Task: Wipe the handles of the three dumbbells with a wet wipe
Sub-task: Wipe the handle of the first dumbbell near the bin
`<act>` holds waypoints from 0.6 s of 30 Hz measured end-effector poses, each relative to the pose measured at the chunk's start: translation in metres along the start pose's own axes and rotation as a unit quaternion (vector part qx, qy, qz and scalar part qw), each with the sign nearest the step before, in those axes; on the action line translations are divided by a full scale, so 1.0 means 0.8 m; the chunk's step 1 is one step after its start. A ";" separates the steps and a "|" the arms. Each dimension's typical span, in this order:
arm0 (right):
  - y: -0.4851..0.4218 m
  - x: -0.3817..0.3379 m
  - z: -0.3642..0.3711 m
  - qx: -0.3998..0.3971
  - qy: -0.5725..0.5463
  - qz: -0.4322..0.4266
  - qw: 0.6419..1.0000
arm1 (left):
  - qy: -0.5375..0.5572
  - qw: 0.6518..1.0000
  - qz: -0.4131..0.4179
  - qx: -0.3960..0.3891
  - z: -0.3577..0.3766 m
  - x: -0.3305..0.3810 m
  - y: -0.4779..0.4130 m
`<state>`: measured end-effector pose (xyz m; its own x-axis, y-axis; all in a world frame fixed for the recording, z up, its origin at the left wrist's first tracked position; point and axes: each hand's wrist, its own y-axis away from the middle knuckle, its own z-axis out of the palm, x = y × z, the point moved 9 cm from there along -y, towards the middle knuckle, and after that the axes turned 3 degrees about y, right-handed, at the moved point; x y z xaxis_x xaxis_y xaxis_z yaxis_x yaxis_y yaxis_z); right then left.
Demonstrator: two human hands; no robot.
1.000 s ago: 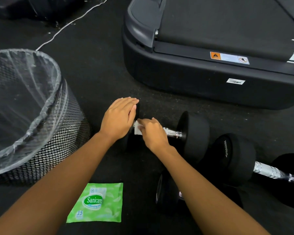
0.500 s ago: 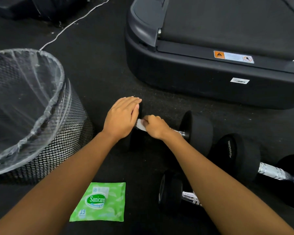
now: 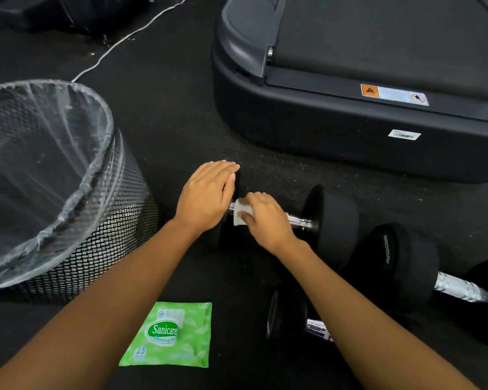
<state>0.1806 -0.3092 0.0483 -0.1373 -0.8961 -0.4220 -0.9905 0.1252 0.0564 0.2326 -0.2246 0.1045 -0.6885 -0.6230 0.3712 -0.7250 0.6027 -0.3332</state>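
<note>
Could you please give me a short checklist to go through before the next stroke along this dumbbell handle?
1. Wipe gripped by the right hand against the handle: ok.
2. Left hand flat on the left end of the first dumbbell, steadying it: ok.
3. Handle stretch toward the right end bare and free: ok.
4. Handle's underside wiped: cannot tell.
5. Second dumbbell has its handle exposed: ok. Third dumbbell has its handle partly hidden by the forearm: cannot tell.
6. Wipe pack and bin close by: ok.
</note>
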 end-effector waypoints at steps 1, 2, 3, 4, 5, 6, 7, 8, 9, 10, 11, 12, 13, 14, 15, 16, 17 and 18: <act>0.005 0.002 -0.002 0.014 0.008 -0.011 1.000 | 0.000 1.000 0.001 0.000 0.000 0.000 0.001; 0.008 0.003 -0.005 0.029 0.014 -0.016 0.999 | 0.000 1.000 0.001 0.000 0.000 0.001 0.001; 0.009 0.003 -0.008 0.044 0.018 -0.018 0.999 | 0.000 1.000 0.001 0.000 0.001 0.001 0.002; 0.008 0.000 -0.009 0.059 0.023 -0.021 0.998 | 0.000 1.000 0.001 0.000 0.001 0.001 0.001; 0.007 -0.007 -0.009 0.071 0.033 -0.026 0.997 | 0.000 1.000 0.002 0.002 0.001 0.001 0.001; 0.004 -0.015 -0.006 0.077 0.048 -0.031 0.995 | -0.001 1.000 0.004 0.003 0.001 0.001 0.000; 0.002 -0.024 -0.004 0.080 0.063 -0.036 0.994 | -0.002 1.000 0.006 0.004 0.001 0.002 -0.001; 0.000 -0.030 -0.001 0.081 0.074 -0.041 0.993 | -0.003 1.000 0.006 0.006 0.001 0.002 -0.002; 0.000 -0.034 -0.001 0.082 0.081 -0.045 0.992 | -0.004 1.000 0.006 0.006 0.001 0.001 -0.003; 0.001 -0.034 -0.002 0.086 0.088 -0.050 0.991 | -0.005 1.000 0.006 0.004 0.002 0.001 -0.004; 0.003 -0.032 -0.004 0.091 0.096 -0.056 0.990 | -0.005 1.000 0.006 0.003 0.002 0.001 -0.004; 0.007 -0.027 -0.007 0.096 0.106 -0.060 0.988 | -0.005 1.000 0.007 0.002 0.002 0.001 -0.004; 0.011 -0.022 -0.010 0.098 0.114 -0.060 0.987 | -0.006 1.000 0.009 0.002 0.002 0.002 -0.005; 0.016 -0.015 -0.012 0.100 0.123 -0.055 0.986 | -0.007 1.000 0.011 0.001 0.002 0.003 -0.005; 0.022 -0.008 -0.014 0.103 0.134 -0.047 0.984 | -0.008 1.000 0.012 -0.001 0.001 0.003 -0.005; 0.026 0.000 -0.016 0.106 0.149 -0.040 0.982 | -0.010 1.000 0.013 -0.003 0.001 0.003 -0.004; 0.030 0.005 -0.018 0.102 0.168 -0.035 0.980 | -0.012 1.000 0.013 -0.004 0.001 0.004 -0.004; 0.032 0.009 -0.017 0.087 0.189 -0.034 0.978 | -0.011 1.000 0.012 -0.008 0.001 0.004 -0.004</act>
<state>0.1545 -0.3181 0.0591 -0.0953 -0.9940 -0.0534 -0.9865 0.1015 -0.1288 0.2326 -0.2288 0.1057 -0.7056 -0.6198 0.3433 -0.7085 0.6250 -0.3278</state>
